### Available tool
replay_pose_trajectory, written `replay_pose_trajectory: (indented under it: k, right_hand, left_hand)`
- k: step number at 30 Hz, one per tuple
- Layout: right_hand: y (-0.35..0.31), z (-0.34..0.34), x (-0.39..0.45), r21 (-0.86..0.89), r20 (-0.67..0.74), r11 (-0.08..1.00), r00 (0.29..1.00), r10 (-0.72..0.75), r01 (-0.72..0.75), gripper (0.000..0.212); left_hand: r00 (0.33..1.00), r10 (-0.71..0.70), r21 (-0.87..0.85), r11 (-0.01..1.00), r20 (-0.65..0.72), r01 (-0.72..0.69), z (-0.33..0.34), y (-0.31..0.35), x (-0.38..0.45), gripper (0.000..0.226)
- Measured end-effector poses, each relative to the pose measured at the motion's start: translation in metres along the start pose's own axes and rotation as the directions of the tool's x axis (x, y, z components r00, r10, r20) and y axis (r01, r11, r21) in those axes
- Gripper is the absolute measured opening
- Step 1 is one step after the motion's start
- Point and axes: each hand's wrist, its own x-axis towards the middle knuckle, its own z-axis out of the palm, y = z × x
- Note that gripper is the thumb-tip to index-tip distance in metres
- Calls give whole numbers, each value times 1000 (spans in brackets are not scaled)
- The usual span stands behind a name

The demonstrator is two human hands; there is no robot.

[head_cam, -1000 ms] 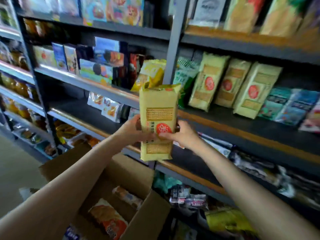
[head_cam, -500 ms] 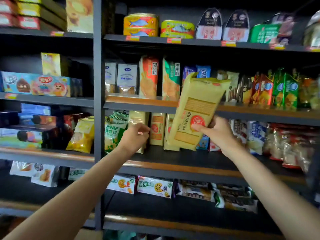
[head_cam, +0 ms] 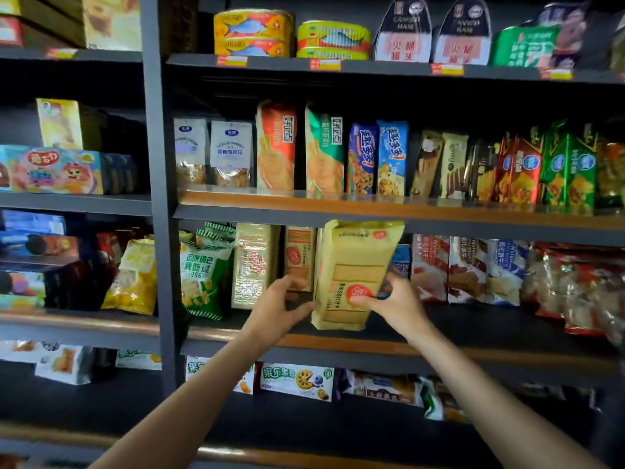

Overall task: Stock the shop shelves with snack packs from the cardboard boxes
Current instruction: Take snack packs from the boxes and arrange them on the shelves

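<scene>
Centre of the frame: the yellow cracker pack (head_cam: 355, 275) stands nearly upright on the dark shelf (head_cam: 473, 319), its top tipped a little to the right under the shelf edge above. The right hand (head_cam: 395, 302) grips its lower right side, thumb across the red round logo. The left hand (head_cam: 277, 306) sits just left of it, fingers loosely spread, thumb reaching to the pack's lower left edge. Behind, matching yellow packs (head_cam: 299, 255) line up at the back; a green snack bag (head_cam: 203, 275) sits further left.
</scene>
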Motion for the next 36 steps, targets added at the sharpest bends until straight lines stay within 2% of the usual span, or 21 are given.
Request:
replay_pose_trajectory:
  k: [2,5,8,10,12,16,20,21,24,26,29,32,36]
  right_hand:
    - [17,17,14,-85,49,993,995,-81,85,46]
    - [38,45,35,-116,88,978,983,-163,172,52]
    - [59,72,58,-104,38,985,990,-135,138,53]
    - [68,86,73,-137,83,983,990,-115,126,59]
    - [69,97,85,-222,120,965,986,-115,140,63]
    - [61,120,106,-328,192,939,980,-43,106,72]
    - [48,140,127,-182,321,982,941,104,-46,61]
    - [45,148,131,-156,322,984,937,135,-88,58]
    - [37,179,138,-49,280,975,934,221,-216,46]
    - [34,201,140,15,245,962,934,260,-272,44]
    - [28,226,142,-66,207,965,943,262,-254,64]
    - [22,237,139,-151,176,975,966,189,-163,78]
    - [22,236,133,-183,195,972,964,182,-146,72]
  left_hand:
    - [1000,-22,125,992,6,21,4,-25,6,38]
    - [995,-100,329,939,-7,97,1,-66,24,47]
    - [984,-146,444,879,-99,175,-7,-94,50,57]
    - [979,-137,489,850,-149,193,-10,-106,67,58]
    - [968,-166,464,854,-188,237,-9,-119,82,57]
    - [933,-279,279,899,-228,337,-8,-144,100,51]
    - [918,-330,176,912,-219,370,-8,-163,109,36]
    - [905,-329,119,921,-270,371,-8,-165,109,32]
    - [810,-314,-25,937,-495,348,-14,-163,104,31]
    - [795,-220,32,957,-565,287,-19,-162,97,33]
    - [853,-39,203,965,-521,168,-27,-165,87,38]
    - [893,-29,276,946,-449,170,-29,-170,76,45]
    - [919,-74,347,912,-388,220,-29,-168,64,52]
